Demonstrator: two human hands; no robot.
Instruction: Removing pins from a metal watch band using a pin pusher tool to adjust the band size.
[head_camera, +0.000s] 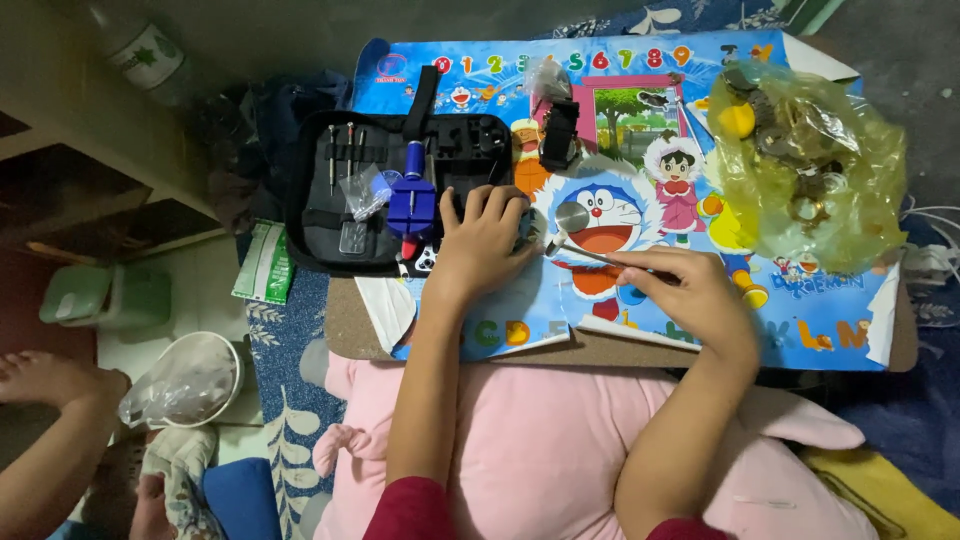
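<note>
Maybe the small round watch case (572, 216) slips, because the thin metal tool (590, 255) can skid off it and scratch the cartoon board (820, 330). From the head view, the left hand (482, 240) lies flat with fingers curled, pressing down beside the case and the black tool kit (330, 220). The right hand (690, 290) is pinched tight on the tool, wrist bent inward.
</note>
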